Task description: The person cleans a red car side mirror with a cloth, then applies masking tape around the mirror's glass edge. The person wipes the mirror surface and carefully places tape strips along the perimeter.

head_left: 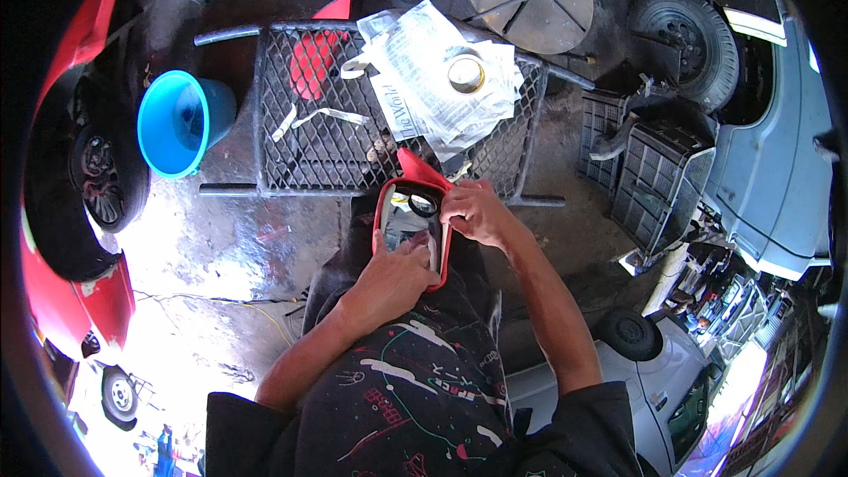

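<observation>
A red-rimmed car side mirror [407, 228] rests in my lap, its glass facing up and a red pointed arm at its top. My left hand [389, 283] grips its lower part, thumb at the left rim and fingers over the glass near the lower right edge. My right hand [478, 213] is closed on the upper right rim, where a pale strip, likely masking tape, runs along the inner edge. In front of me, newspaper sheets [424, 66] lie on a black mesh table [265, 137], with a roll of masking tape [466, 74] on top.
On the mesh lie another red part [315, 62] and torn tape strips [329, 115]. A blue bucket [181, 124] stands left. Black crates [658, 181] and a pale blue vehicle [768, 159] are right, a red car [110, 300] far left, a silver car [645, 380] behind right.
</observation>
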A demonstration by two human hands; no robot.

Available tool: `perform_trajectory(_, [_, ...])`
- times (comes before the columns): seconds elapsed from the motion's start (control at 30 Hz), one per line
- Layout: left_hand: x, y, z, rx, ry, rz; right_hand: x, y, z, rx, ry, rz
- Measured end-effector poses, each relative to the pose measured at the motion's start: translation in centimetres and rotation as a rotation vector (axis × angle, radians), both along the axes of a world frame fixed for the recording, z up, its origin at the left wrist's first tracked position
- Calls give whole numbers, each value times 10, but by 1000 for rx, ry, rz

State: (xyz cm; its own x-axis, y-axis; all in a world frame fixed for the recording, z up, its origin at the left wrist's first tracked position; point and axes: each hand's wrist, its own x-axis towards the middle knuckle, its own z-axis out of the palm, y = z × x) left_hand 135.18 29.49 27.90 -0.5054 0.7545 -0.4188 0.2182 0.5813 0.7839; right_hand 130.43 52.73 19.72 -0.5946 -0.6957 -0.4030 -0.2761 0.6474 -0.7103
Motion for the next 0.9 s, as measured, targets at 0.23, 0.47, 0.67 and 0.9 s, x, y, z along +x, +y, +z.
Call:
perform_trajectory(0.23, [3,-1,-2,10,41,19,0,-5,4,143,-15,116])
perform_trajectory(0.47, [3,0,1,-37,67,-30,1,-8,3,197,16,126])
perform_trajectory(0.67, [1,3,6,-135,12,-98,-1,-9,4,221,-12,141])
perform_trajectory(0.9, [6,4,7,-95,76,-36,-1,-17,1,299,-29,190])
